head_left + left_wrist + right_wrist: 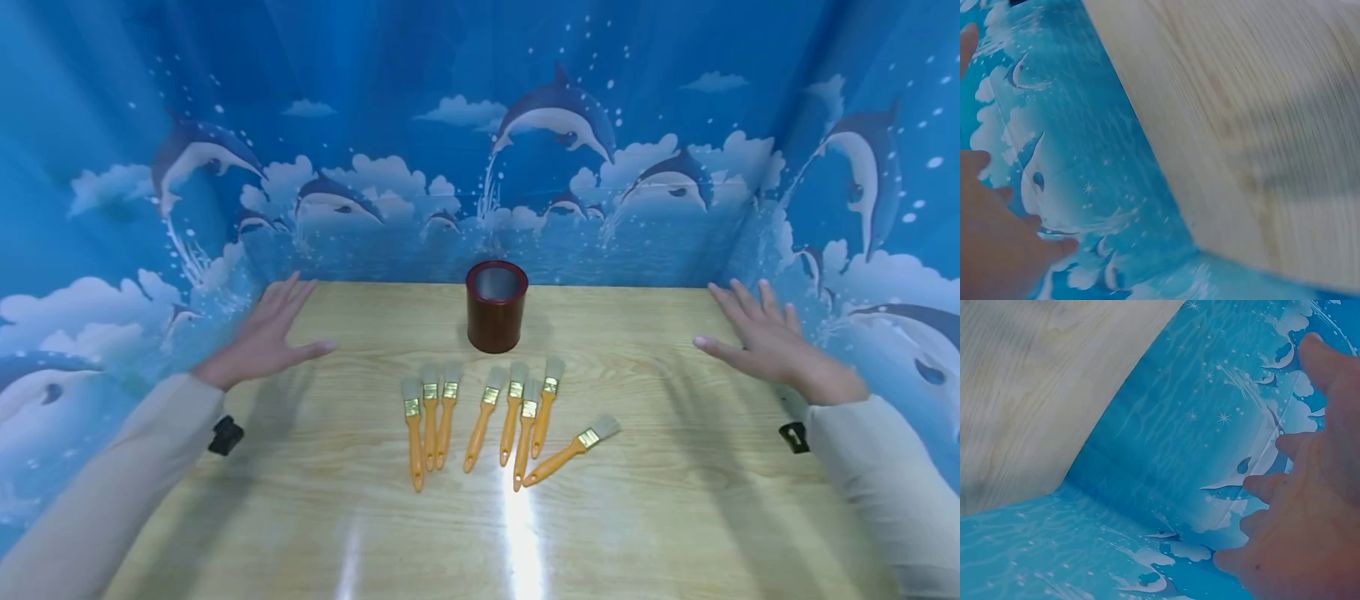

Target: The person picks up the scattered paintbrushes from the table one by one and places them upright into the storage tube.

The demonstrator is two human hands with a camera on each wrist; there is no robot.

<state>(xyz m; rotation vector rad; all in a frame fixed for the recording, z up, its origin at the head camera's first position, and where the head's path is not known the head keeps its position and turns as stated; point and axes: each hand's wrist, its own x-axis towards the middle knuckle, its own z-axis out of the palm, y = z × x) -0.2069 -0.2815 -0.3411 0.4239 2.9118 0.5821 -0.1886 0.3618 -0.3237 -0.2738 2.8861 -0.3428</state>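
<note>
My left hand [261,337] is held over the table's left side, fingers straight and thumb spread, holding nothing. On the far right my right hand [776,342] is spread the same way, also holding nothing. Between them, towards the back, stands a dark red-brown round pot [495,325] with a grey inside. In front of it lie several paintbrushes with orange handles and pale bristles. The leftmost paintbrush [415,437] points away from me, while the rightmost paintbrush [566,457] slants to the right. Both hands are apart from the pot and brushes.
The light wood table [360,517] has glare near its front. Blue dolphin-print curtains [420,92] enclose the back and both sides. Black devices sit by each sleeve, a left one [225,435] and a right one [794,437].
</note>
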